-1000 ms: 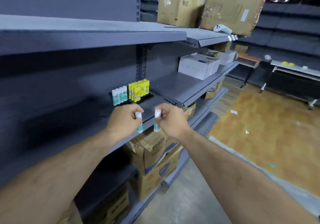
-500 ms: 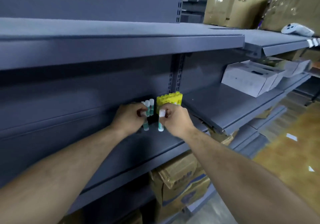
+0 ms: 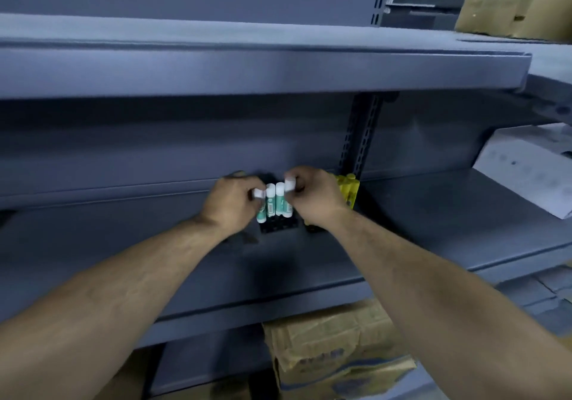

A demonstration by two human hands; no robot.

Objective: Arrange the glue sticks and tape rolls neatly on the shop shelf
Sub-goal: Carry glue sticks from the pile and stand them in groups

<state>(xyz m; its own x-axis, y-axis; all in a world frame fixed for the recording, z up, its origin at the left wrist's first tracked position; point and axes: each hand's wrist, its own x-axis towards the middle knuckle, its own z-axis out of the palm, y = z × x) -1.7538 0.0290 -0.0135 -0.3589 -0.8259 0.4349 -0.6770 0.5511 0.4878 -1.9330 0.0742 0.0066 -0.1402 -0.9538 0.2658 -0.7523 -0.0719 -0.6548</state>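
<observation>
Deep on the grey shelf point(image 3: 309, 263), white-and-teal glue sticks point(image 3: 275, 202) stand upright in a black slotted tray point(image 3: 278, 227). My left hand point(image 3: 230, 203) pinches one white-capped glue stick point(image 3: 259, 204) at the tray's left side. My right hand point(image 3: 315, 196) pinches another glue stick point(image 3: 288, 200) at the tray's right side. Both held sticks touch the standing row. Yellow glue sticks point(image 3: 348, 186) stand just right of my right hand, partly hidden by it.
An upper shelf point(image 3: 263, 68) hangs low over the work area. A slotted upright post point(image 3: 360, 139) stands behind the yellow sticks. A white box point(image 3: 526, 167) lies on the shelf to the right. Cardboard boxes point(image 3: 334, 356) sit below, and more at top right.
Both hands have moved from the shelf's front edge deep into the shelf, carrying a glue stick each to the tray beside the standing teal sticks. The view has closed in.
</observation>
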